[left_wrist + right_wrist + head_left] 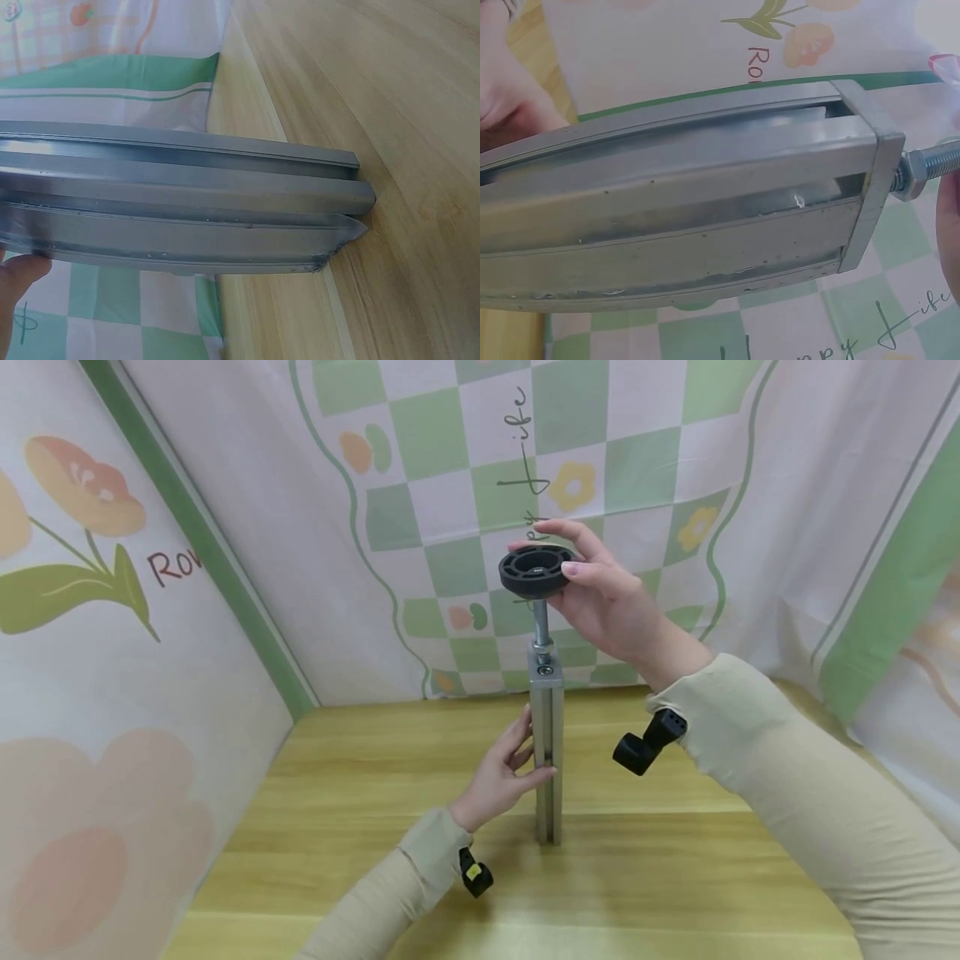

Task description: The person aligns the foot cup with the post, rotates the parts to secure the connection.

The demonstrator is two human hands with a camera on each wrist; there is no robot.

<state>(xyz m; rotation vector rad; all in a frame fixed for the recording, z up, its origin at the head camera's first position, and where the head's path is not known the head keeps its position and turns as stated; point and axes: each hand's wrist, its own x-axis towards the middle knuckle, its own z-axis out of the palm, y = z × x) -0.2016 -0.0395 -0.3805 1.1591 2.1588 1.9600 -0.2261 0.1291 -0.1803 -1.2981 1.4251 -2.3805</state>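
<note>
An aluminium profile with grooved sides stands upright on the wooden table. My left hand grips it around the middle, thumb on the near side; that thumb shows at the edge of the left wrist view. On top is a metal end plate, from which a threaded rod with a hex nut rises. A round black levelling foot caps the rod, its ribbed underside facing up. My right hand holds this foot by its rim from the right, thumb on the near edge.
The wooden table reaches back to a curtain with a green check pattern. Printed cloth hangs along the left side and more cloth on the right. Black camera mounts stick out from both wrists.
</note>
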